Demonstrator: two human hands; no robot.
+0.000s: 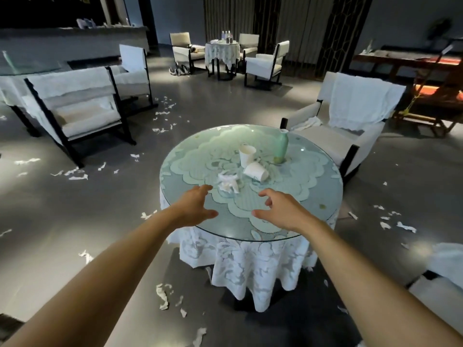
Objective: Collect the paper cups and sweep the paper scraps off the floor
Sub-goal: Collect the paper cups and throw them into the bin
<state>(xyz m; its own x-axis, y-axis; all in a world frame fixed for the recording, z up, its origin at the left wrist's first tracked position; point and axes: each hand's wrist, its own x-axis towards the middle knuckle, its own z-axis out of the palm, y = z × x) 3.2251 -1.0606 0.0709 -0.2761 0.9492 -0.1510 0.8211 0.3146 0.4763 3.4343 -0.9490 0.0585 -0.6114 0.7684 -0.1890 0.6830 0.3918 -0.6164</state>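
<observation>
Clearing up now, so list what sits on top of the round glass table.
An upright paper cup, a tipped paper cup, crumpled paper and a green vase. The left hand and right hand hide part of the near edge.

cups (246, 156) white | vase (280, 147) pale green | tablecloth (250, 266) white lace | floor (75, 221) probably grey

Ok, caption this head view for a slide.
Left hand and right hand reach over the glass table toward two paper cups; paper scraps litter the floor.

L hand (194, 205): arm fwd, fingers spread, empty | R hand (280, 211): same
</observation>
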